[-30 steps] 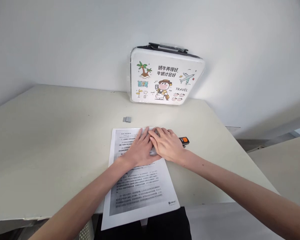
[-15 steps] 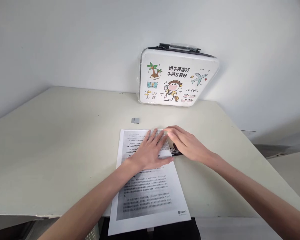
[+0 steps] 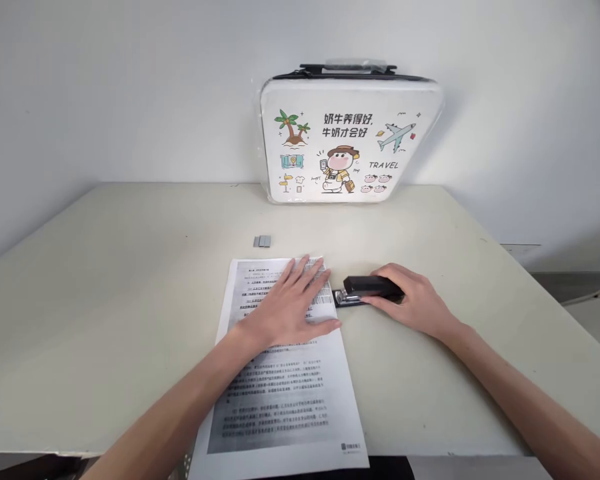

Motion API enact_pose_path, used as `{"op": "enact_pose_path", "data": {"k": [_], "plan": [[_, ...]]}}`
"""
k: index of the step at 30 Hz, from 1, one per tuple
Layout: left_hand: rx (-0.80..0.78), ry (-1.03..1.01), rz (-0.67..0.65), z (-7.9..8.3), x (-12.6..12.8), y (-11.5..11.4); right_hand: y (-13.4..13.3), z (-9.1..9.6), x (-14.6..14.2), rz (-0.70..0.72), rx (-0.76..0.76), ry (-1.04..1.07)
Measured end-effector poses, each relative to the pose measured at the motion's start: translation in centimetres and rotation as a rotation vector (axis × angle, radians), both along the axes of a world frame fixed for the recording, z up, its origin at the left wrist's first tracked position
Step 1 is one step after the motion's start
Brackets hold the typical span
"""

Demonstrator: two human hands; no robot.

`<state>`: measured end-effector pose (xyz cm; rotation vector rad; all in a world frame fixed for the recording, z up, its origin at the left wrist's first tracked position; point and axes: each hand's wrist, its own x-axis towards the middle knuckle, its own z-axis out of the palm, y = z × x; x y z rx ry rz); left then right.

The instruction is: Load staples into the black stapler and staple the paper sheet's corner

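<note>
A printed sheet of paper [image 3: 285, 387] lies on the pale table [image 3: 105, 287], its lower edge hanging over the front. My left hand [image 3: 287, 307] rests flat on the upper part of the sheet, fingers spread. A black stapler [image 3: 367, 289] lies just right of the paper's edge, its mouth towards the sheet. My right hand [image 3: 410, 300] is wrapped round the rear of the stapler, fingers curled over its top.
A small strip of grey staples [image 3: 262, 241] lies on the table beyond the paper. A white carry case [image 3: 350, 137] with cartoon travel pictures leans against the wall at the back. The table's right edge drops off near my right forearm.
My right hand has slid off the paper to the right and closed on the stapler, which now shows. The left hand stays flat on the sheet. The camera has shifted.
</note>
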<state>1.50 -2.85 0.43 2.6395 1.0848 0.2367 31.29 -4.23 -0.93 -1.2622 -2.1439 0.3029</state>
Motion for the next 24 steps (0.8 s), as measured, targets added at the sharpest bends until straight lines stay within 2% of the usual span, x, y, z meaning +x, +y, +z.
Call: {"op": "enact_pose_path", "data": {"k": [5, 8, 13, 16, 18, 21, 24], "plan": [[0.035, 0.003, 0.002, 0.6, -0.1, 0.1, 1.0, -0.4, 1.1, -0.266, -0.029, 0.029], [0.072, -0.007, -0.010, 1.7, -1.7, -0.6, 1.3, -0.5, 1.4, -0.327, -0.023, 0.051], [0.113, 0.028, 0.060, 3.3, -7.7, -4.3, 1.4, -0.5, 1.2, -0.320, 0.052, 0.058], [0.124, 0.055, 0.123, 3.3, -11.5, -7.4, 1.4, -0.5, 1.0, -0.309, 0.088, 0.065], [0.132, 0.060, 0.139, 3.1, -12.9, -9.5, 1.3, -0.4, 0.9, -0.294, 0.103, 0.077], [0.138, 0.080, 0.121, 2.9, -12.8, -11.8, 1.3, -0.1, 0.7, -0.272, 0.129, 0.093], [0.138, 0.115, 0.062, 3.0, -10.5, -12.5, 1.1, 0.1, 0.7, -0.267, 0.161, 0.101]]}}
